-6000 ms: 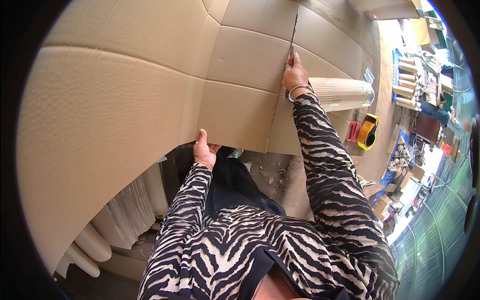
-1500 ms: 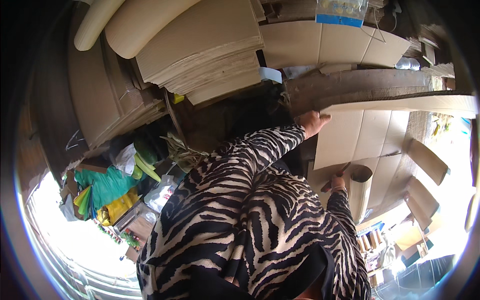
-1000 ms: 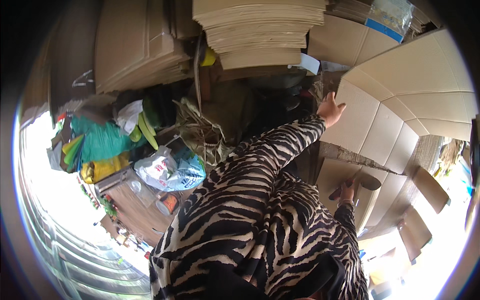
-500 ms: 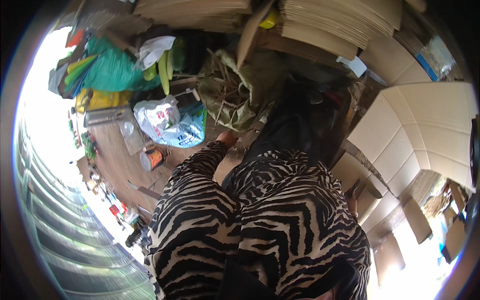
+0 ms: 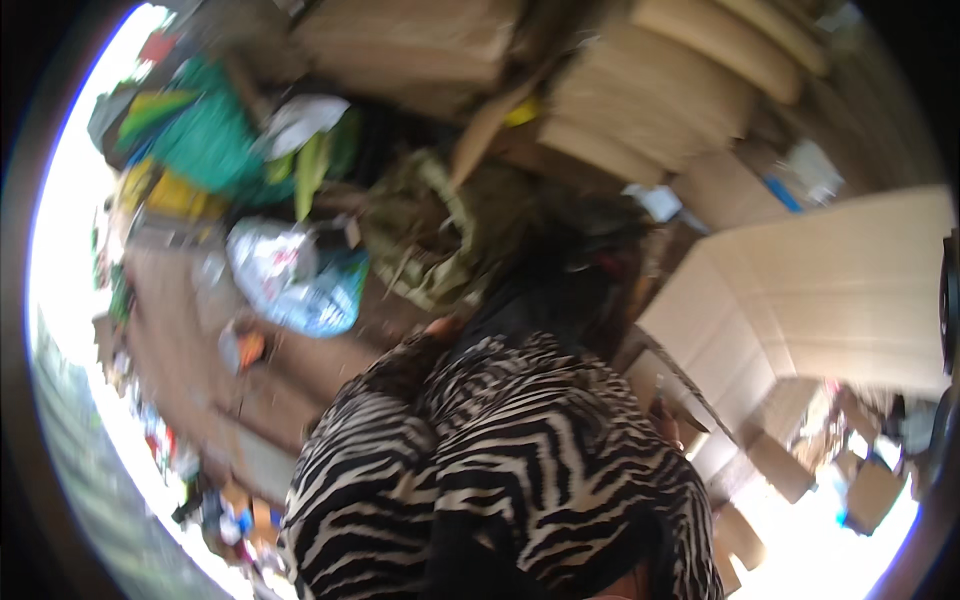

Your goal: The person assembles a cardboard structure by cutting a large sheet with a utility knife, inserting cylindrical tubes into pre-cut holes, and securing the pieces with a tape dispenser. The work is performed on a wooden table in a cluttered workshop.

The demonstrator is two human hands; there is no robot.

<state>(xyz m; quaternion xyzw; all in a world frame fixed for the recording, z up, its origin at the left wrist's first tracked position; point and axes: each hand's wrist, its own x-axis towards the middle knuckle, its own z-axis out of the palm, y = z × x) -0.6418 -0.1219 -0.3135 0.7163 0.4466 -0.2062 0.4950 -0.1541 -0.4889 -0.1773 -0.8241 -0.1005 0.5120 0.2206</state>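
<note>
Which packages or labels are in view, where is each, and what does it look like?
Flattened cardboard box: right, large tan creased panels.
Stacked cardboard sheets: top centre-right, tan pile.
Plastic bag: left of centre on the floor, crumpled white and blue.
Green sack: upper left, bulging, yellow items beside it.
Small cardboard boxes: lower right, brown, blurred.
Label: upper right, pale patch with blue edge, unreadable.
Hands not clearly visible.

both hands gone from view, cardboard sheet (image 5: 820, 290) released
</note>
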